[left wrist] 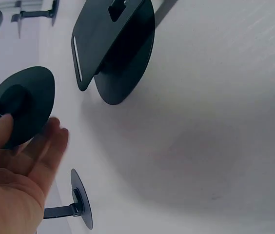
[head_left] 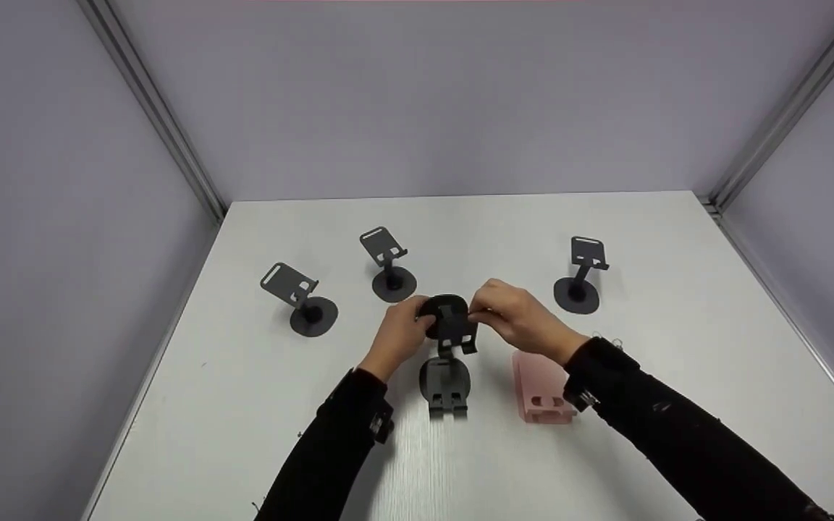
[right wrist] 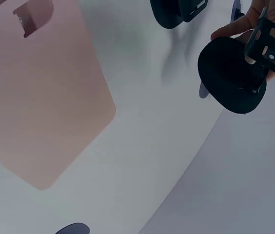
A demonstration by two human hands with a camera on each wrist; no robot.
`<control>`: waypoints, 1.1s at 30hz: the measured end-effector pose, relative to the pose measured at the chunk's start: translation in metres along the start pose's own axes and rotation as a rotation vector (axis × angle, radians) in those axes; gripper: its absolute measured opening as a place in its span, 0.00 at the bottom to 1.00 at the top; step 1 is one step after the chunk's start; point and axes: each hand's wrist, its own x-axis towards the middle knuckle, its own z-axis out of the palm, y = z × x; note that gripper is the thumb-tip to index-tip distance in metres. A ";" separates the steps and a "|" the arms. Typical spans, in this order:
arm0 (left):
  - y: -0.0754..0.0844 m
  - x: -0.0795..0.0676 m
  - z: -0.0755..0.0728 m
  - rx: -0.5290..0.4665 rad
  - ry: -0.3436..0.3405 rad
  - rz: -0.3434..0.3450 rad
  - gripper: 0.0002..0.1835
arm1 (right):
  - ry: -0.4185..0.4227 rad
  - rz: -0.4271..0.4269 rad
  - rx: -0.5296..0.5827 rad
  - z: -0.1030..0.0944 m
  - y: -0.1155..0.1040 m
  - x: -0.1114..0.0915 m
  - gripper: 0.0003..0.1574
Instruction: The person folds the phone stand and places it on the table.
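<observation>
Above the table, both hands hold a black phone stand (head_left: 455, 329) between them. My left hand (head_left: 399, 336) grips its round base, with the thumb on the base's upper face in the left wrist view and the fingers behind it. My right hand (head_left: 522, 318) pinches the edge of the stand's slotted plate, and only a sliver of that hand shows in the right wrist view. Just below the held stand, a second black phone stand (head_left: 446, 383) sits folded low on the table. A pink phone stand (head_left: 538, 383), folded flat, lies beneath the right forearm.
Three dark grey phone stands stand unfolded on the white table (head_left: 243, 434): one at the left (head_left: 308, 307), one at the back middle (head_left: 389, 269), one at the back right (head_left: 580, 282). Pale panels (head_left: 417, 101) enclose the back and sides.
</observation>
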 end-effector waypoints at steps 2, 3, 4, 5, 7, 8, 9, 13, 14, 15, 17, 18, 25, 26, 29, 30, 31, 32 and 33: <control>-0.001 -0.001 -0.002 -0.002 0.030 0.029 0.07 | -0.009 0.001 0.020 -0.001 0.000 -0.001 0.06; -0.002 -0.001 -0.003 -0.020 0.045 0.033 0.04 | -0.016 0.009 0.029 -0.001 0.000 -0.001 0.06; -0.003 -0.001 -0.004 -0.035 0.059 0.040 0.03 | -0.024 0.022 0.041 -0.002 0.001 -0.002 0.06; -0.004 -0.002 -0.005 -0.048 0.072 0.049 0.03 | -0.035 0.036 0.057 -0.003 0.001 -0.003 0.06; -0.005 -0.002 -0.007 -0.052 0.107 0.076 0.04 | -0.067 0.077 0.099 -0.005 0.002 -0.005 0.04; -0.005 -0.002 -0.008 -0.043 0.129 0.093 0.04 | -0.089 0.104 0.119 -0.005 0.003 -0.006 0.03; -0.006 -0.002 -0.008 -0.030 0.156 0.111 0.04 | -0.111 0.131 0.138 -0.006 0.003 -0.006 0.03; -0.006 -0.001 -0.009 0.036 0.253 0.198 0.02 | -0.195 0.233 0.190 -0.006 0.004 -0.008 0.04; -0.006 -0.001 -0.009 0.042 0.269 0.217 0.02 | -0.209 0.248 0.192 -0.006 0.005 -0.008 0.04; -0.006 -0.001 -0.009 0.046 0.280 0.234 0.01 | -0.219 0.258 0.189 -0.006 0.005 -0.009 0.04; -0.006 -0.001 -0.009 0.064 0.299 0.267 0.01 | -0.233 0.270 0.177 -0.006 0.005 -0.009 0.05; -0.006 -0.002 -0.010 0.068 0.304 0.281 0.01 | -0.237 0.276 0.171 -0.006 0.005 -0.010 0.05; -0.005 -0.005 -0.013 0.108 0.330 0.364 0.02 | -0.238 0.242 0.155 -0.005 0.006 -0.011 0.05; -0.005 -0.005 -0.013 0.114 0.338 0.369 0.02 | -0.236 0.231 0.154 -0.005 0.006 -0.011 0.05; -0.004 -0.006 -0.013 0.137 0.359 0.381 0.02 | -0.223 0.182 0.150 -0.003 0.006 -0.010 0.05; -0.003 -0.006 -0.014 0.141 0.366 0.383 0.02 | -0.216 0.164 0.150 -0.003 0.006 -0.010 0.05; -0.003 -0.006 -0.014 0.145 0.372 0.383 0.03 | -0.210 0.145 0.148 -0.002 0.006 -0.010 0.04; -0.003 -0.007 -0.014 0.148 0.378 0.384 0.02 | -0.201 0.126 0.144 -0.002 0.006 -0.009 0.04; -0.003 -0.007 -0.014 0.153 0.385 0.384 0.03 | -0.193 0.109 0.139 -0.002 0.006 -0.009 0.04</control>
